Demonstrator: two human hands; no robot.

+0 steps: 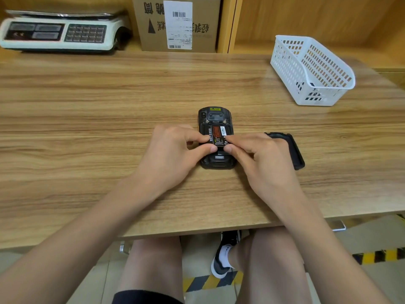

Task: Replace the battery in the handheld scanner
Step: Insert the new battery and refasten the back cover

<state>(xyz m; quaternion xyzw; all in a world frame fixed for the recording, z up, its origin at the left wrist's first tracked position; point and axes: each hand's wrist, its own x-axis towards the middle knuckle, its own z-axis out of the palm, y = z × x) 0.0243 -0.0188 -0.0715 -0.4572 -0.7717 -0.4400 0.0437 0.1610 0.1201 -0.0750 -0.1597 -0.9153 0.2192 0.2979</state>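
Observation:
The black handheld scanner (213,118) lies face down in the middle of the wooden table (87,106), its back open. A black battery (217,133) with an orange label sits in the open bay. My left hand (173,154) and my right hand (260,156) meet over the scanner's lower half, thumbs and forefingers pinching the battery's near edge. The fingers hide whether the battery is seated flat or lifted. The removed black back cover (293,150) lies on the table just right of my right hand.
A white plastic basket (311,69) stands at the back right. A weighing scale (57,31) and a cardboard box (177,23) are along the back. The table's front edge is close to my forearms.

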